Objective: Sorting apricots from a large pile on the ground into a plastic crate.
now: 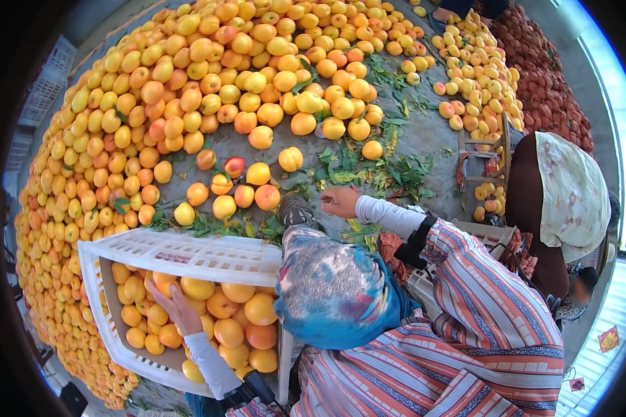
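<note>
My left hand (175, 306) rests with fingers stretched out on the yellow-orange apricots (222, 306) inside a white plastic crate (181, 250). The crate has slotted sides and a cardboard lining, and stands at the lower left. My right hand (339, 202) is over the ground, right of a few loose apricots (258, 173). Its fingers are slightly bent, and I see nothing in them. A blue patterned cloth (341, 292) lies between my arms, hiding part of the crate's right end. Beyond it shows a dark patterned shoe or sock (297, 211).
A large apricot heap (202, 62) covers the far and left ground. Green leaves (403, 174) are scattered in the middle. At right are a smaller pile (469, 76), a wooden frame (483, 163), full red mesh bags (535, 62) and a seated person (563, 194). White crates (45, 80) stand far left.
</note>
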### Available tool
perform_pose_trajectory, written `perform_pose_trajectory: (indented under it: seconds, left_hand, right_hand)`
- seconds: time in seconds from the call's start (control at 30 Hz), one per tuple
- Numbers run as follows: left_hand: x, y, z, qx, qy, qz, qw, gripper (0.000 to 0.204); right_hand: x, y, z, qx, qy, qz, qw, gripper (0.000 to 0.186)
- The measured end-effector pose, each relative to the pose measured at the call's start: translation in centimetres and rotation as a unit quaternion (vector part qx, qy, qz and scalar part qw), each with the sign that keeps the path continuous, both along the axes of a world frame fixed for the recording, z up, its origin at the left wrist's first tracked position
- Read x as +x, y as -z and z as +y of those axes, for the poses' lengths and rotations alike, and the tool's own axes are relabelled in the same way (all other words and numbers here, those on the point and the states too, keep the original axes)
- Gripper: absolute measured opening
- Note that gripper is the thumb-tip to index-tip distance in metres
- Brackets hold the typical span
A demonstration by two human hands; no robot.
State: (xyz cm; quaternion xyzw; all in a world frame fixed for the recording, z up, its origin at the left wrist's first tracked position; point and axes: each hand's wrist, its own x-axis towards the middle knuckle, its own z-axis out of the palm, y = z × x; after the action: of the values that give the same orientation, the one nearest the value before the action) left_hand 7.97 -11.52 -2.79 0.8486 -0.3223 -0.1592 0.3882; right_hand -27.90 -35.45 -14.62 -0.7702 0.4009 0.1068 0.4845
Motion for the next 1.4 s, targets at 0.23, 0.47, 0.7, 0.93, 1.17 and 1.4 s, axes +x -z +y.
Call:
perform_pose_trajectory:
  seconds: [0.23, 0.47, 0.7, 0.93, 1.17, 1.4]
  left_hand:
    - [0.0, -0.1, -0.1, -0.011, -0.071, 0.027, 0.997, 0.057]
    - [0.0, -0.6, -0.4, -0.03, -0.09, 0.087, 0.992, 0.057]
    - [0.2, -0.8, -0.3, -0.044, -0.105, 0.127, 0.985, 0.057]
    - [-0.1, -1.1, 0.0, -0.058, -0.129, 0.16, 0.977, 0.056]
    - [-1.4, -3.8, -1.5, -0.132, -0.121, -0.049, 0.983, 0.042]
    - [-7.5, -9.0, -6.4, -0.177, 0.061, 0.135, 0.973, 0.078]
  right_hand:
    - [-3.9, 2.5, -9.6, -0.13, 0.321, 0.027, 0.938, 0.036]
    - [0.0, 6.4, -14.5, -0.209, 0.361, 0.034, 0.908, 0.05]
    - [2.2, 6.7, -13.2, -0.172, 0.464, 0.023, 0.868, 0.081]
    - [1.8, 0.5, -7.9, -0.222, 0.315, -0.206, 0.9, 0.076]
    - [6.6, -9.8, -7.4, 0.474, 0.226, -0.392, 0.755, 0.052]
    - [18.1, -21.0, -3.7, 0.285, -0.188, -0.3, 0.891, 0.069]
